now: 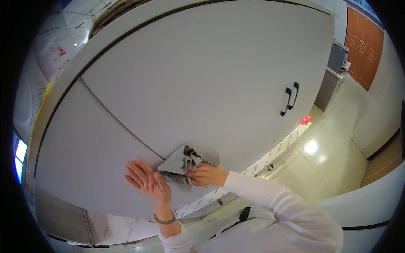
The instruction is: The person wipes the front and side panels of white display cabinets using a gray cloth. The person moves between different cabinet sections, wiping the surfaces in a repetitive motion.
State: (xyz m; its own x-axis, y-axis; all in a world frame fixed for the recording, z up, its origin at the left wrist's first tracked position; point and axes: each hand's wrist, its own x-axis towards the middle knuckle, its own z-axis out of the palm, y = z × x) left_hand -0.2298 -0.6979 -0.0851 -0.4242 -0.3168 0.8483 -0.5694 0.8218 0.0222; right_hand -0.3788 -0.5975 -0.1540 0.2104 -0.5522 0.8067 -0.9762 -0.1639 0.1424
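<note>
A grey cloth (180, 161) with dark stains is bunched against the lower part of a large pale cabinet door (202, 79). My right hand (207, 174) grips the cloth, its fingertips partly hidden in the folds. To the left of the cloth, my left hand (147, 182) is raised close to the neighbouring pale panel (85, 151), palm turned up and fingers extended, holding nothing; whether it touches the panel is unclear. A narrow seam (120, 123) between door and panel runs down to the cloth. Two black handles (290, 99) are fixed at the door's right side.
A patterned plinth strip (272, 150) runs along the cabinet's lower edge, with a small red object (306, 120) at its far end. Glossy floor tiles (319, 161) lie to the right. Another low cabinet (327, 90) and a brown panelled door (364, 47) stand beyond.
</note>
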